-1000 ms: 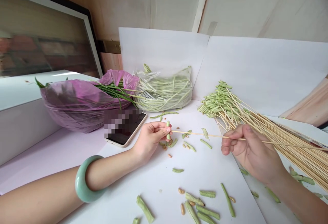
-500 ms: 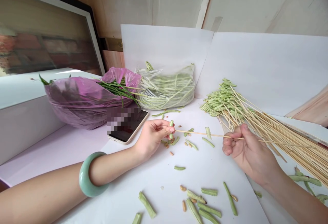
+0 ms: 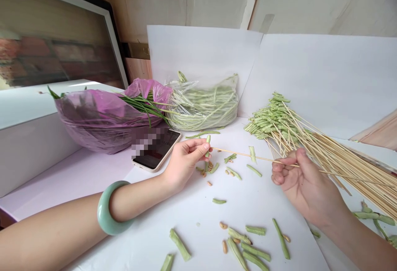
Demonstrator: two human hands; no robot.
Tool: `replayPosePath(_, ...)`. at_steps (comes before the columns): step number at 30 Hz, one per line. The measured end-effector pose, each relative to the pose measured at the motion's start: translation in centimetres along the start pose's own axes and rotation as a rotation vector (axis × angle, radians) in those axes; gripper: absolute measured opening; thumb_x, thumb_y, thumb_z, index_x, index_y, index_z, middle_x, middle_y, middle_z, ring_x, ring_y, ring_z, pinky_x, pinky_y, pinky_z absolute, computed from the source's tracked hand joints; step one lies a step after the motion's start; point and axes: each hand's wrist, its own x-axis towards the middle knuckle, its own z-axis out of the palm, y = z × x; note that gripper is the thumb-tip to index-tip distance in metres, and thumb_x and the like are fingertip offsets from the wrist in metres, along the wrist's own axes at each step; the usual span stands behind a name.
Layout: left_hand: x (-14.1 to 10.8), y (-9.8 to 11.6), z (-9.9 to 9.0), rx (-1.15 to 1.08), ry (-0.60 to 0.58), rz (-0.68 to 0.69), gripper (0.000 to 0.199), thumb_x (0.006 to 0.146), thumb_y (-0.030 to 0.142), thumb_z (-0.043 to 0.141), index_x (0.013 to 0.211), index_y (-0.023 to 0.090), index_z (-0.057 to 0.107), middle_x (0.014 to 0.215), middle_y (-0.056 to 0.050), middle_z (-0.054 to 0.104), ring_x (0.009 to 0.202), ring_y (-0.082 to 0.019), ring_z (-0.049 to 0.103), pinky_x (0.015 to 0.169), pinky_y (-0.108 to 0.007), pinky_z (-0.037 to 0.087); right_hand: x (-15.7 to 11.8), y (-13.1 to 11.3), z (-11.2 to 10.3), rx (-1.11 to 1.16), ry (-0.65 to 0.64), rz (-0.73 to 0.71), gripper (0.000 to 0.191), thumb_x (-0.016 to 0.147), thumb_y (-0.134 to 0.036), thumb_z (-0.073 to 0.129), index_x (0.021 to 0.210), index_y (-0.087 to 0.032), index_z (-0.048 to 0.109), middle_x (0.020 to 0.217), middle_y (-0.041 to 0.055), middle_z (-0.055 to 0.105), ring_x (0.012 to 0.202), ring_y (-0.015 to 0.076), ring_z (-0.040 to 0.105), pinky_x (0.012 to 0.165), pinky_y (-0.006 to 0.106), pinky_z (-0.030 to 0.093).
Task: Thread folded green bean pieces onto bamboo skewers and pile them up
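Note:
My left hand (image 3: 187, 159), with a pale green bangle (image 3: 112, 208) on its wrist, pinches a short piece of green bean (image 3: 208, 141) upright between thumb and fingers. A thin wooden skewer (image 3: 238, 153) runs from that bean piece across to my right hand (image 3: 305, 184), whose thumb and fingers are closed on it. The skewer's tip meets the bean at my left fingertips; whether it has pierced through is hidden there. Under and between the hands lie loose bean pieces (image 3: 254, 170) and small brown beans (image 3: 209, 183).
Skewers (image 3: 350, 159) loaded with bean pieces (image 3: 269, 118) are piled at the right. A phone (image 3: 155, 151), a purple bag (image 3: 105, 126) of greens and a clear bag (image 3: 204, 105) of long beans stand behind the left hand. Cut pieces (image 3: 256, 250) are scattered on the white sheet in front.
The bean piece in my left fingers sits slightly higher and more of its top shows. Both hands keep their hold; the whole view has shifted slightly.

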Motion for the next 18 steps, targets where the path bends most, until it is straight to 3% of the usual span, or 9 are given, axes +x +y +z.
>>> replayPosePath(4,-0.13,-0.17,0.07,-0.12,0.066,-0.088,0.031,0.058,0.027,0.086,0.079,0.01,0.071,0.071,-0.004,0.069,0.06,-0.01,0.06,0.064,-0.024,0.048,-0.35,0.69,0.2,0.037,0.033,0.007,0.032,0.064,-0.053,0.08,0.057,-0.024,0.068,0.056,0.0014,0.061,0.051,0.0131,0.057,0.045,0.023,0.051)
replayPosePath(8,-0.18,-0.22,0.07,-0.204,0.09,-0.139,0.023,0.057,0.02,0.086,0.072,0.011,0.07,0.065,-0.001,0.067,0.058,-0.009,0.059,0.062,-0.023,0.048,-0.81,1.01,0.42,0.056,0.043,-0.005,0.032,0.063,-0.052,0.081,0.057,-0.023,0.069,0.057,0.0004,0.059,0.055,0.0135,0.059,0.044,0.021,0.051)
replayPosePath(18,-0.05,0.15,0.1,-0.299,-0.02,-0.198,0.018,0.058,0.016,0.085,0.063,0.011,0.069,0.06,-0.001,0.064,0.056,-0.007,0.057,0.055,-0.019,0.043,-0.96,0.82,0.46,0.077,0.033,0.016,0.03,0.063,-0.05,0.082,0.056,-0.025,0.068,0.054,0.0011,0.06,0.051,0.0138,0.058,0.043,0.023,0.051)
